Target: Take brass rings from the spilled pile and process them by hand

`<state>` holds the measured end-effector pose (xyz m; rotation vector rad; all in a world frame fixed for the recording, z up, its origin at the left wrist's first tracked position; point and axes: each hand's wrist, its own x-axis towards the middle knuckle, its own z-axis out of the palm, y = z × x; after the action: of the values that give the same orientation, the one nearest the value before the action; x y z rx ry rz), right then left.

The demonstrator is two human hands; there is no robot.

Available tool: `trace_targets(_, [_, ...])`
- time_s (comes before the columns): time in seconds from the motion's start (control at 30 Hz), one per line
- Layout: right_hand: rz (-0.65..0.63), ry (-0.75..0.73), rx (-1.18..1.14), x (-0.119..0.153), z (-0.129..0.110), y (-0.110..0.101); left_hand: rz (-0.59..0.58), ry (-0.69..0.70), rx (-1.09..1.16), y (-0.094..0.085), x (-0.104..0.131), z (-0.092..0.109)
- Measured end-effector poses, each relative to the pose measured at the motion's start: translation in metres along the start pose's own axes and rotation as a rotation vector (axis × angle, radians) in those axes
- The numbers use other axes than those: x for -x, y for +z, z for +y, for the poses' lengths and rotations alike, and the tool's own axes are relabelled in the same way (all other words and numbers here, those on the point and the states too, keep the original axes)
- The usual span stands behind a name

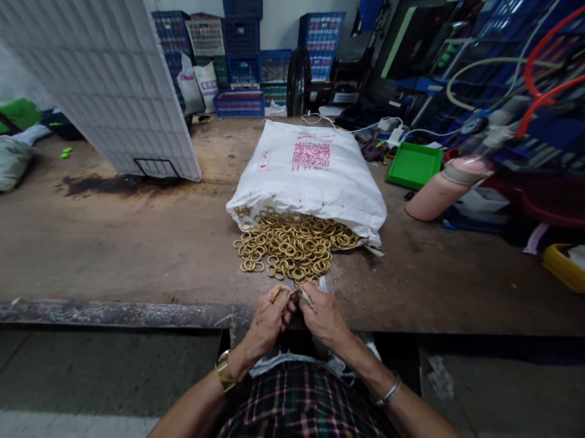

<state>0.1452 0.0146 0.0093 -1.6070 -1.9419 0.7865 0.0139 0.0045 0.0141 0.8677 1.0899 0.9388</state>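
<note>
My left hand (270, 314) is closed on a brass-coloured ring (278, 293) at the table's front edge. Close beside it, my right hand (323, 316) pinches a small, slim, pale tool (307, 297), its tip at the ring; its exact kind is too small to tell. Just beyond both hands lies a heap of brass-coloured rings (290, 245), spilling out of the mouth of a white woven sack (280, 171) with red print. Some rings are still inside the sack, partly hidden under its flap.
A white ribbed panel (113, 66) stands on the brown table (120, 247) at left. To the right are a green tray (414, 166), a tilted pink bottle (445, 189) and a yellow tray (577, 269). Blue crates (240, 35) and a black fan (299, 82) stand behind.
</note>
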Motion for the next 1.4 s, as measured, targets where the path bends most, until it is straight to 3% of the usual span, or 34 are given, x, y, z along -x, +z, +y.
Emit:
trace_targets(0.17, [-0.057,-0.001,0.22,0.004,-0.001,0.004,0.022,0.015,-0.059,0.0,-0.001,0.001])
trace_targets(0.33, [-0.068,-0.014,0.296,0.003,-0.001,0.004,0.023,0.037,-0.087,-0.002,-0.001,-0.004])
trace_targets(0.53, [-0.177,-0.033,0.354,0.002,0.002,0.002,0.006,0.054,-0.098,-0.006,0.001,-0.009])
trace_targets(0.63, [-0.174,0.015,0.43,0.001,0.006,-0.002,-0.039,-0.006,-0.086,-0.006,0.012,0.0])
trace_targets(0.73, [-0.108,0.072,0.47,0.001,0.009,-0.008,-0.164,-0.094,-0.085,-0.008,0.029,0.008])
trace_targets(0.83, [-0.01,0.101,0.422,0.001,0.012,-0.012,-0.246,-0.238,-0.118,-0.017,0.045,0.003])
trace_targets(0.93, [0.102,0.151,0.339,0.0,0.016,-0.014,-0.153,-0.402,-0.081,-0.032,0.054,-0.018])
trace_targets(1.1, [0.222,0.169,0.251,-0.006,0.022,-0.012,-0.003,-0.63,0.229,-0.048,0.053,-0.048])
trace_targets(1.4, [0.188,0.129,0.303,-0.006,0.017,-0.009,0.165,-0.747,0.42,-0.03,0.034,-0.064])
